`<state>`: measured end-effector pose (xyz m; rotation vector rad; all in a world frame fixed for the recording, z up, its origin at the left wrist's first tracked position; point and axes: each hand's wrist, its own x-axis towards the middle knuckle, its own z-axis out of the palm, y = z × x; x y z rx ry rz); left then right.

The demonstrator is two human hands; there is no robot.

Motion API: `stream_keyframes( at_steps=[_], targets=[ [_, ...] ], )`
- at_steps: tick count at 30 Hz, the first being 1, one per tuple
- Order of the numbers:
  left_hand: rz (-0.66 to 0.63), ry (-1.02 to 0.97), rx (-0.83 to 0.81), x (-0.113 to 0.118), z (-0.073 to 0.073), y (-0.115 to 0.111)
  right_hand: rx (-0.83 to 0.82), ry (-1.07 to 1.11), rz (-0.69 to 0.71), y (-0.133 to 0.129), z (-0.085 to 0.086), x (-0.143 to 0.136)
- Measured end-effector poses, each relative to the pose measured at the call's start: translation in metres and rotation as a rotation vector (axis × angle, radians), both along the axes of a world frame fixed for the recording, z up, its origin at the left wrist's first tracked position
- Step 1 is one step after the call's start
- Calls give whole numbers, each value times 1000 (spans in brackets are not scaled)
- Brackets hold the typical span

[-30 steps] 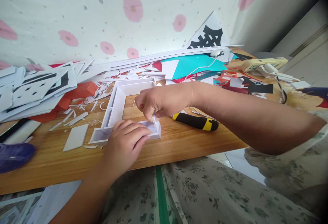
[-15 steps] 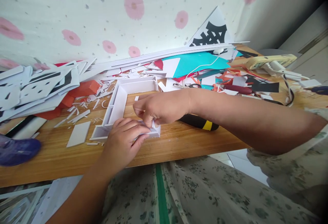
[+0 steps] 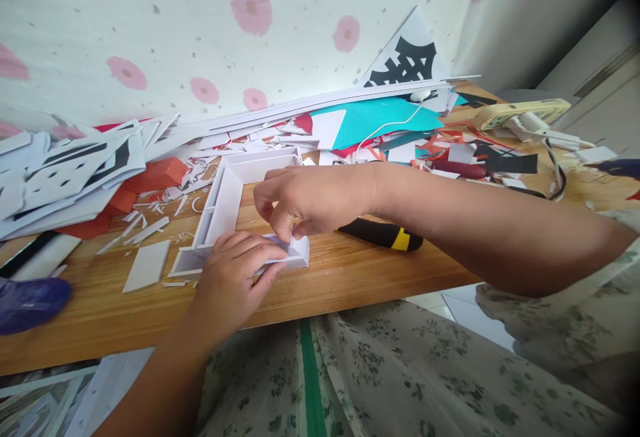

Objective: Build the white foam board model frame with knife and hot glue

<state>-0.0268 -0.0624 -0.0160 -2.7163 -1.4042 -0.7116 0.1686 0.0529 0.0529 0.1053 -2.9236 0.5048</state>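
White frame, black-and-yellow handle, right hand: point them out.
White frame (image 3: 226, 207), head view: inner face of its left-side wall.
Black-and-yellow handle (image 3: 377, 232), head view: its black grip.
Right hand (image 3: 311, 198), head view: back of the hand.

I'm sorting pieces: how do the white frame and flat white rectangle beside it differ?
The white frame has raised walls; the flat rectangle has none. The frame is larger than the rectangle. The left hand touches the frame; no hand touches the rectangle. Both are white, on the table.
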Motion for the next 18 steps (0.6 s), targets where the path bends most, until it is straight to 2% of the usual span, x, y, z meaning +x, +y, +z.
stream_keyframes(
  at_steps=[9,18],
  targets=[
    [-20,18,-2,-1,1,0,-125,118,41,8,-17,2],
    [-45,8,5,-1,1,-1,-125,219,0,9,-34,12]
  ],
)
